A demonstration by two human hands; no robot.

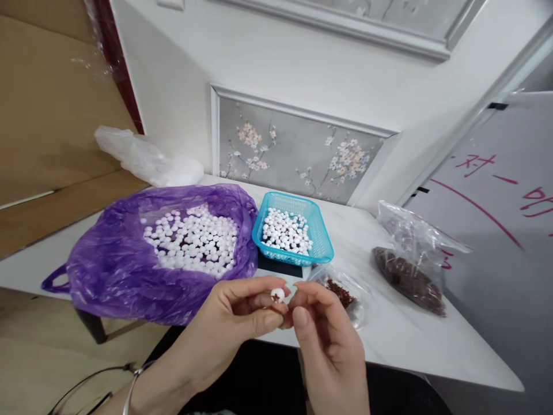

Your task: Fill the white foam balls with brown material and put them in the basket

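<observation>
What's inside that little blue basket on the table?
The blue basket holds a heap of small white balls, with some dark specks among them. What lies beneath the heap is covered. The basket sits on something flat and black, mostly hidden under it.

A white table [401, 340] holds a purple plastic bag [112, 265] of white balls, a blue basket [322, 242] of more, and two clear bags of brown bits [408, 276], against a floral wall panel [298, 153]
</observation>
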